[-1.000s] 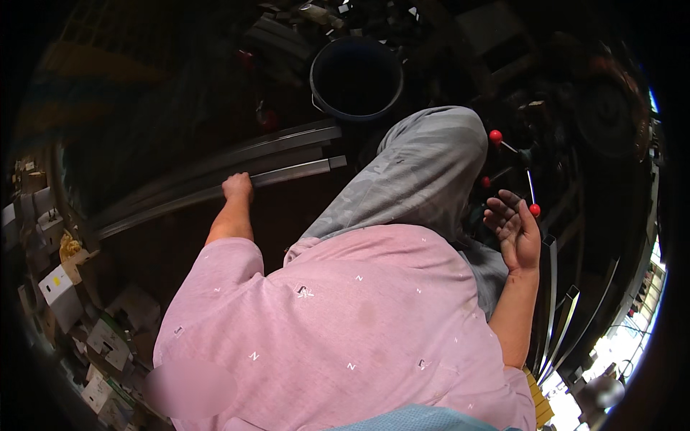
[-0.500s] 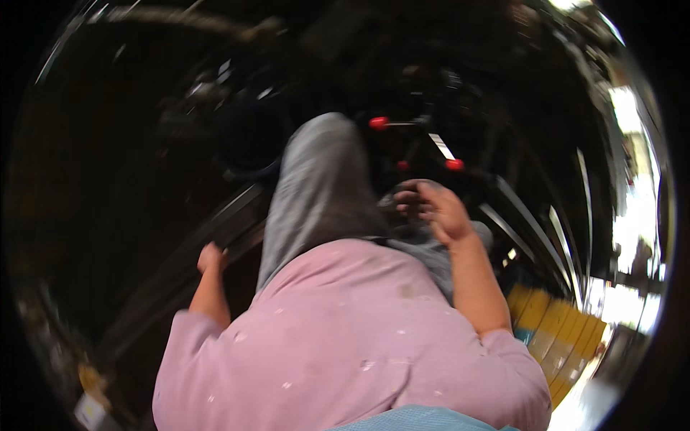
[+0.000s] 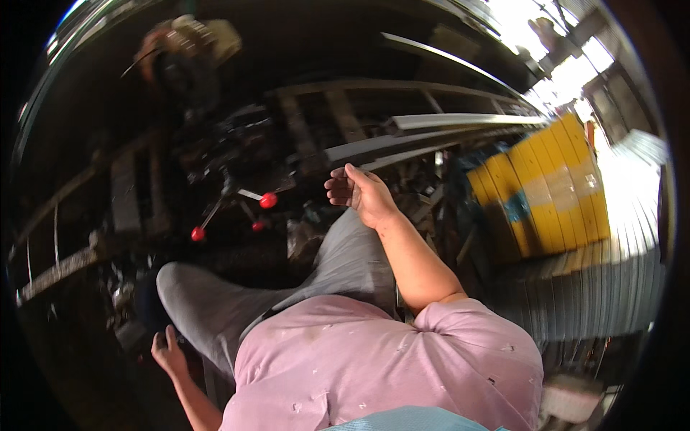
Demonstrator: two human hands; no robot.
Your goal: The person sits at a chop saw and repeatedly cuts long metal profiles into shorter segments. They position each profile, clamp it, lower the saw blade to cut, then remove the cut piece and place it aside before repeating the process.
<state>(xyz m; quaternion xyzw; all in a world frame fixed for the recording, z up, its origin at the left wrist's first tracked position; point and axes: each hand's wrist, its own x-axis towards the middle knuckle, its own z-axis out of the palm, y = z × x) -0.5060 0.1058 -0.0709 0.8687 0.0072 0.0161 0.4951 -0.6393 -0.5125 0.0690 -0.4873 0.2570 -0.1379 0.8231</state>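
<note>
My right hand [image 3: 363,194] is raised in front of my right thigh. Its fingers are loosely bent and apart, and I see nothing in it. To its left stands a machine handle with metal spokes ending in red ball knobs [image 3: 268,200]; the hand is apart from it. Low on the left, beside my grey-trousered knee, my left hand [image 3: 169,352] hangs with thumb and fingers spread, holding nothing. Dark machine parts around the handle are too dim to make out.
Long pale metal bars [image 3: 467,122] lie beyond my right hand. On the right is a taped stack of yellow pieces [image 3: 550,190], above a row of grey metal strips [image 3: 589,294]. A dark frame [image 3: 126,190] stands at the left.
My body and view have turned to the right. The red-knobbed handle now appears left of my right hand, and the yellow stack shows more fully. Both hands remain without anything visible in them.
</note>
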